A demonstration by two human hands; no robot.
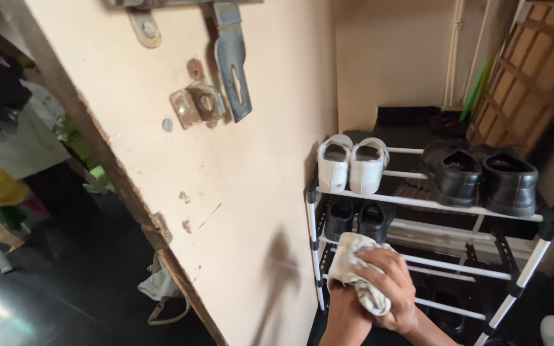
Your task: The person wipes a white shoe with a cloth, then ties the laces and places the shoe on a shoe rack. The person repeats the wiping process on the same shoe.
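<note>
My right hand (389,285) grips a crumpled off-white cloth (349,256) low in the view, in front of a shoe rack (418,203). My left hand (346,314) sits just below, closed against the cloth's lower end, with its fingers mostly hidden. Both hands are level with the rack's lower shelves, near its left post. The rack has white tubes and black joints. A pair of white shoes (351,163) stands on the left of the top shelf and a pair of black shoes (479,176) on the right. Another black pair (357,219) rests on the second shelf.
A cream door (226,192) with chipped paint and a metal hasp (232,61) stands open just left of the rack. Beyond it are hanging clothes (8,128) and a pale bag (160,288) on a dark floor. A wooden lattice panel (533,70) leans at the right.
</note>
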